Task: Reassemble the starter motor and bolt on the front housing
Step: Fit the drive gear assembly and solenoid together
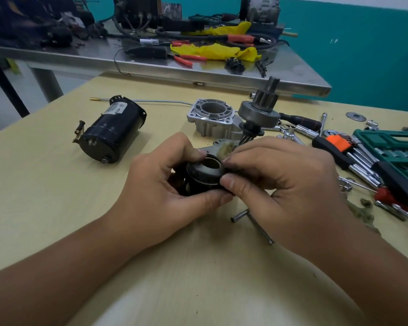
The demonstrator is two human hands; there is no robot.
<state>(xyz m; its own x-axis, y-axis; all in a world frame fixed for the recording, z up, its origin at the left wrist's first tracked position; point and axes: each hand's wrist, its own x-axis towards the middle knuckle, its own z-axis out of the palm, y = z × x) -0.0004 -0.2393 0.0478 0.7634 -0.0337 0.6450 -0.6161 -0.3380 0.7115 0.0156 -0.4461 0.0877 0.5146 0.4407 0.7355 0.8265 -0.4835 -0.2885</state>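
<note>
Currently, both hands work at the centre of the tan worktable (pixel 57 208), holding 1 dark cylindrical part (pixel 199 178) just above the surface. The left hand (pixel 165 191) curls round the part from the left and below, thumb at the upper rim and fingers under its lower edge. The right hand (pixel 280 184) pinches the part's right rim between thumb and forefinger, the remaining fingers bent behind. The part's open end faces up and shows a hollow bore ringed by a grey metal lip.

Just behind the hands lies a flat metal plate (pixel 218 147), partly hidden by the fingers. The drive gear assembly (pixel 259 111) stands tilted behind the right hand, toothed pinion uppermost. The aluminium front housing (pixel 211 116) rests on the table just left of the gear assembly, round opening facing up. The black motor body (pixel 113 130) lies on its side well to the left, apart from the hands.

A T-handle bar (pixel 252 223) lies on the table under the right wrist. At the right edge sit a green socket case (pixel 396 156), a set of hex keys (pixel 353 154) in an orange-and-black holder, and loose sockets. A steel bench (pixel 151 60) behind carries red-handled pliers (pixel 186 58), yellow cloth (pixel 212 51) and cables.
</note>
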